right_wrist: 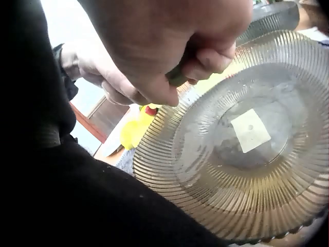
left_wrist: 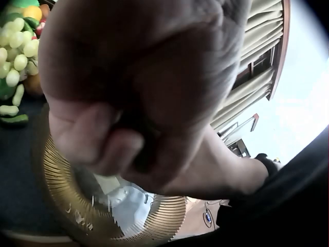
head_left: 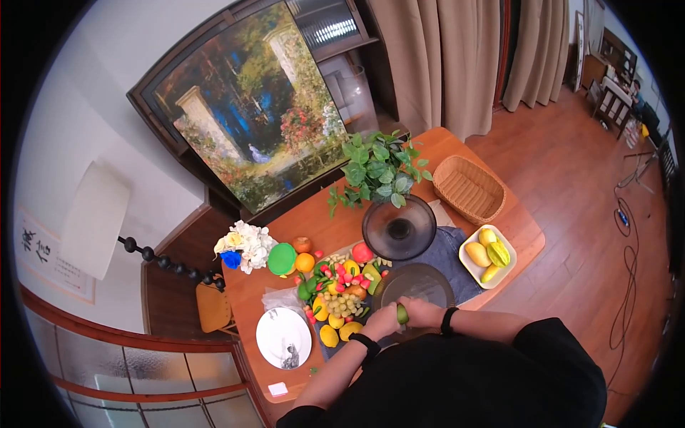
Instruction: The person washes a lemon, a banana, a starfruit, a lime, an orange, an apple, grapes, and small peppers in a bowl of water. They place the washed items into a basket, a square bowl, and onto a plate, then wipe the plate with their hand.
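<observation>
Both hands meet over the near part of a ribbed clear glass plate [right_wrist: 277, 206], which has a pale square label at its middle. Between them is a small green fruit [head_left: 402, 314], its kind unclear and mostly covered by fingers. My left hand [head_left: 382, 322] grips it from the left with curled fingers. From the other side my right hand [head_left: 422, 312] pinches it, and a sliver of green shows under the curled fingers in the right wrist view. Just left of the hands lies a pile of fruit with pale green grapes [head_left: 344, 305] and lemons [head_left: 329, 336].
Behind the plate stands a dark glass stand [head_left: 417, 246], with a leafy plant [head_left: 378, 167] beyond. To the right are a cream tray [head_left: 467, 267] of yellow fruit and a wicker basket [head_left: 467, 187]. A white plate [head_left: 271, 339] and flowers [head_left: 250, 242] sit left.
</observation>
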Motion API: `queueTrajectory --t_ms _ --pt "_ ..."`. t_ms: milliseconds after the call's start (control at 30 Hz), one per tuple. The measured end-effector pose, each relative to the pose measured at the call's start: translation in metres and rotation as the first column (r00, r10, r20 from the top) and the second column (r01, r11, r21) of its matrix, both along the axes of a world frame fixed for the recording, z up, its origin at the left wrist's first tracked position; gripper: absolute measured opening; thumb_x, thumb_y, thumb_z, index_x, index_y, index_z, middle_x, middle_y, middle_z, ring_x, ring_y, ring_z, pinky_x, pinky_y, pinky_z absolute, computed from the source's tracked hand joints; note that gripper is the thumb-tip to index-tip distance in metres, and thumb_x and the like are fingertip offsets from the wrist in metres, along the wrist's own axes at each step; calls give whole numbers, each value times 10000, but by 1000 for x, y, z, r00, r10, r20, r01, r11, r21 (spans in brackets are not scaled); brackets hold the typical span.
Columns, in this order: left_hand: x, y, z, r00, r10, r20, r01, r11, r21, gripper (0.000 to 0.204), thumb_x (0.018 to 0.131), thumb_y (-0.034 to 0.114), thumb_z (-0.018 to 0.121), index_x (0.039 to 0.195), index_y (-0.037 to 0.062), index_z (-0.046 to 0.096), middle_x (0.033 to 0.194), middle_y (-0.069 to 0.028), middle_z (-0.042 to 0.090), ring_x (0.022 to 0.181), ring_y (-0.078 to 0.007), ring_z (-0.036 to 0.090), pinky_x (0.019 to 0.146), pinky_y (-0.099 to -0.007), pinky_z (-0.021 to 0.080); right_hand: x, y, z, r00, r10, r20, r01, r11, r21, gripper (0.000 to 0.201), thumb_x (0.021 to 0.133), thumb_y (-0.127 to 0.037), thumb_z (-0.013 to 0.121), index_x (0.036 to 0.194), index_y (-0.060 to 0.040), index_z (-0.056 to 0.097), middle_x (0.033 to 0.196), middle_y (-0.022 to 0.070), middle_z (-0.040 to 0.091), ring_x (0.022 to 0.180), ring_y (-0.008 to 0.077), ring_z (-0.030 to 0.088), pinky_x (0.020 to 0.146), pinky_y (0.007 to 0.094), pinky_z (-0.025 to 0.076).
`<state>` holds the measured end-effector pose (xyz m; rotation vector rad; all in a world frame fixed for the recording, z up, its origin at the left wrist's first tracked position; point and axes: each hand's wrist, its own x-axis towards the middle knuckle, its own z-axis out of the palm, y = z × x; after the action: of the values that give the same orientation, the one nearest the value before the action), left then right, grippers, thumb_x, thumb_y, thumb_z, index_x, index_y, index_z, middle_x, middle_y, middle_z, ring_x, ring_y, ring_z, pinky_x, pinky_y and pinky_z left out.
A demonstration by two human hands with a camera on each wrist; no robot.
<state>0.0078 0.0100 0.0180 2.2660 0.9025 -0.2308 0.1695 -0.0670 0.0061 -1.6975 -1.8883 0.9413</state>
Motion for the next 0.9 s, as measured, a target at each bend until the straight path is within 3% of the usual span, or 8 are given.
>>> queueTrajectory --t_ms 200,267,433,467,533,633,767,900 --pt "-1 -2 17 980 -194 -48 200 956 216 217 832 87 579 1026 9 524 874 -221 685 854 -381 684 736 -464 543 13 15 -30 958 56 -282 -180 881 -437 440 666 -226 789 1018 -18 627 829 184 677 832 304 676 759 412 526" --pt "-2 -2 12 984 -176 -40 181 961 210 206 830 90 580 1009 3 526 865 -230 680 842 -386 685 716 -469 543 17 22 -24 927 -3 -376 -292 626 -724 517 646 -257 812 1056 -12 616 825 168 685 820 233 667 751 380 520" --pt "-9 7 -29 985 -174 -6 174 981 91 134 831 78 564 941 8 533 749 -210 645 692 -331 681 577 -404 517 5 4 10 984 149 -102 -171 951 -259 374 727 -219 746 996 -15 586 876 195 670 844 297 684 686 388 533" --pt "-2 12 -14 985 -102 -140 57 954 -296 127 838 98 592 932 26 547 720 -162 627 643 -264 649 541 -347 478 3 2 6 980 197 33 -195 978 -73 325 768 -206 717 989 -21 566 920 210 661 857 325 689 656 392 540" --pt "-6 19 -3 953 -89 -289 -115 778 -618 123 845 118 621 923 44 561 691 -114 609 594 -197 617 505 -291 438 4 3 1 963 215 160 -221 975 21 290 796 -177 675 1002 -24 538 926 210 644 884 348 680 673 409 543" --pt "-18 19 7 942 292 -162 -229 210 -951 138 838 172 705 832 111 581 620 20 525 545 -86 515 490 -211 336 3 4 26 940 184 288 -232 962 142 231 834 -123 601 1015 -30 493 943 205 615 915 371 670 698 430 548" --pt "-10 14 9 931 340 -133 -226 248 -942 177 826 208 736 835 121 582 606 37 498 543 -70 508 488 -208 333 1 3 25 968 121 218 -138 988 67 408 773 -124 669 1124 -36 481 965 211 628 897 387 658 766 445 530" --pt "-5 13 -7 974 188 -123 -216 630 -746 246 792 205 765 854 58 579 695 -37 603 586 -144 583 495 -255 412 3 4 5 990 116 83 -115 993 -13 508 767 -161 706 1195 -18 474 1015 239 645 924 382 659 715 429 543"
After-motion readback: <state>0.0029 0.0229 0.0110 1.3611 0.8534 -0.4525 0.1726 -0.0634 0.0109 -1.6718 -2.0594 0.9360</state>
